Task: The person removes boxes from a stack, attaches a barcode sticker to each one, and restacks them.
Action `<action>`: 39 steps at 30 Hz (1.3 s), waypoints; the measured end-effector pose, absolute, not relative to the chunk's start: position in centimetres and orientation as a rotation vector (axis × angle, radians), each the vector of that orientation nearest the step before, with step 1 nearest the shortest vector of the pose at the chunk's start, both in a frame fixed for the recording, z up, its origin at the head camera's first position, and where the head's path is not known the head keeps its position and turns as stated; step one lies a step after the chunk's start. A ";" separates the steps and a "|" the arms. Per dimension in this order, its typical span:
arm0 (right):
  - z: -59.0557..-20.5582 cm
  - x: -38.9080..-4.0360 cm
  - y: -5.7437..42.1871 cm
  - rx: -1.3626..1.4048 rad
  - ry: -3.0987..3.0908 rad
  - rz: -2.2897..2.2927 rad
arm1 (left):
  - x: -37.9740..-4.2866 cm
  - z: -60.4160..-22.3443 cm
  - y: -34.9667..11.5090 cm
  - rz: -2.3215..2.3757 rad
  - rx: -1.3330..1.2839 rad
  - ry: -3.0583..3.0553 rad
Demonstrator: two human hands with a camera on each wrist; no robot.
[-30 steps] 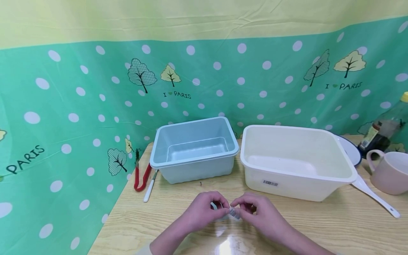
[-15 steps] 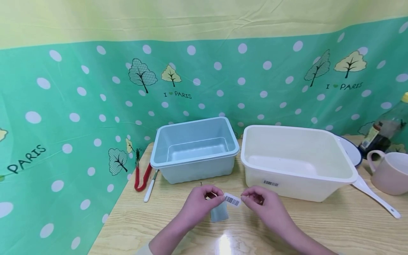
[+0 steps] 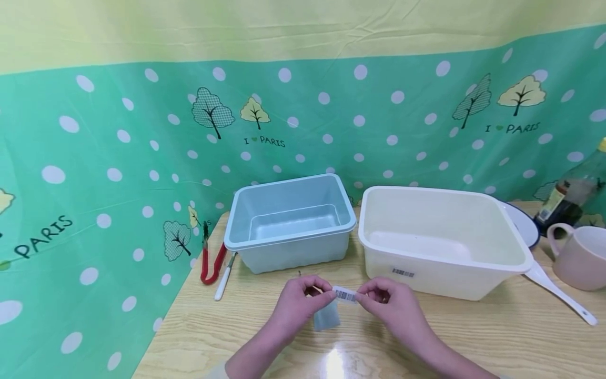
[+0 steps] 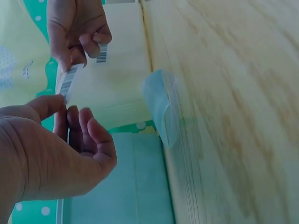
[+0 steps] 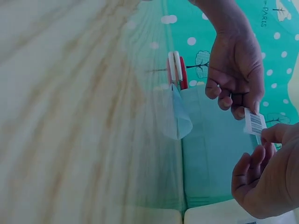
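Observation:
Between the two hands, above the table, a small white barcode sticker (image 3: 345,295) is stretched flat. My left hand (image 3: 299,308) pinches its left end between thumb and index finger. At the other end, the right hand (image 3: 396,311) pinches with thumb and index finger; the right wrist view also shows the sticker (image 5: 255,122) spanning both sets of fingertips. Below and behind the left fingers, a small pale-blue sheet (image 3: 326,317) lies on the wood, bent up in the left wrist view. The other fingers of both hands are curled in.
Beyond the hands stand a light-blue bin (image 3: 290,247) and a white bin (image 3: 426,276) bearing its own barcode. Red-handled tongs (image 3: 210,268) and a white-handled knife (image 3: 224,281) lie left. At right are a white spoon (image 3: 558,295), a plate (image 3: 523,226), a pink mug (image 3: 582,258) and a bottle (image 3: 563,202).
The hands have moved slightly up and apart from near the table, uncovering the pale-blue sheet. The sticker has come out flat, and the right fingers have closed in on its right end.

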State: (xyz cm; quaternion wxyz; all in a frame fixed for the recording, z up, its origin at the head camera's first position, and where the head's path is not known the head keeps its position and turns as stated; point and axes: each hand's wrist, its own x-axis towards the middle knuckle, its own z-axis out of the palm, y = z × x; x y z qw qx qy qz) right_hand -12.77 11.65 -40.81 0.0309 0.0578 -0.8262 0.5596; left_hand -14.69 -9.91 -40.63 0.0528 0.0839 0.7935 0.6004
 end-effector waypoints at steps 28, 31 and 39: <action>-41.5 -16.3 7.6 0.335 -2.525 2.080 | -16.7 -41.0 -12.6 1.935 0.014 2.455; -41.5 -16.8 7.4 0.311 -2.508 2.121 | -17.0 -41.1 -12.7 1.954 0.035 2.424; -41.5 -17.7 7.0 0.291 -2.487 2.132 | -17.8 -41.3 -12.9 1.897 0.143 2.299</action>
